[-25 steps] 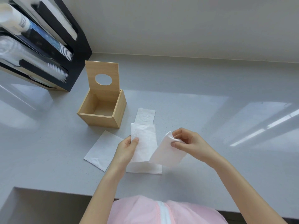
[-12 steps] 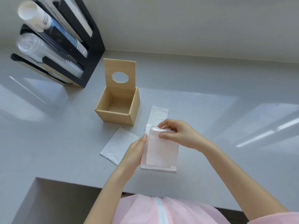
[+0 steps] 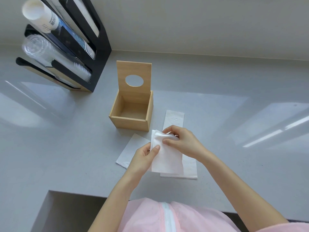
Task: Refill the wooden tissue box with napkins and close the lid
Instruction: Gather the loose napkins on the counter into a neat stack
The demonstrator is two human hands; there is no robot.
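Early stage: wooden tissue box [image 3: 132, 113] sits empty on the grey counter [image 3: 217, 106], hinged lid [image 3: 134, 79] upright with its oval hole showing, so no napkins loaded and lid not yet closed. Both hands work a folded napkin [image 3: 164, 158] in front of the box. Left hand [image 3: 144, 156] pinches its left edge, thumb on top; right hand [image 3: 180, 142] grips the top end, fingers curled over the fold. Another flat napkin [image 3: 130, 153] lies to the left, and a longer napkin strip [image 3: 174, 118] runs underneath (layer count unclear). Left to do: load everything, drop lid.
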